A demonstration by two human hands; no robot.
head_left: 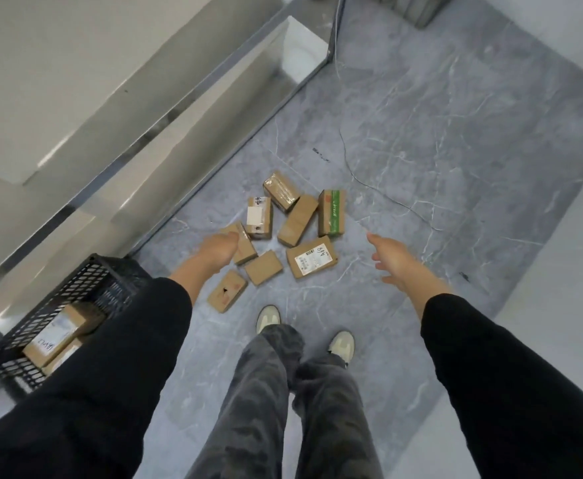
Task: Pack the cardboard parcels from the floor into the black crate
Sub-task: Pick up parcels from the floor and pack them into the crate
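Stands with both arms in black sleeves stretched forward and down. Reaches the left hand [219,248] out just past the far corner of the black crate [86,295], knuckles up and fingers curled under. Overlaps one brown parcel [246,251] there; impossible to tell whether gripping it or only hanging in front of it. Holds the right hand [397,261] much farther from the crate, fingers spread and loose, forefinger pointing ahead, nothing in it.

Underfoot, a grey marbled floor [438,133]. Behind the crate, pale stepped wall panels [76,63] edged with a metal strip [171,115].

Inside the crate, two crated parcels [55,335] stacked, the upper one with a white label. Both, like the crate's near side, partly hidden by the left sleeve [110,357].

Right of the crate, out on the floor, a loose cluster of seven more:
- nearest the crate, a red-printed parcel [227,290] and a small plain parcel [263,267]
- beyond these, a white-labelled parcel [259,217], a clear-taped parcel [280,190] and a long plain parcel [297,220], the last two touching
- farthest from the crate, a green-taped parcel [332,212] and a broad labelled parcel [312,256]

Past the cluster, a thin cable [346,157] trailing over the tiles. Below it, grey patterned trousers [283,392] and pale shoes [268,318].
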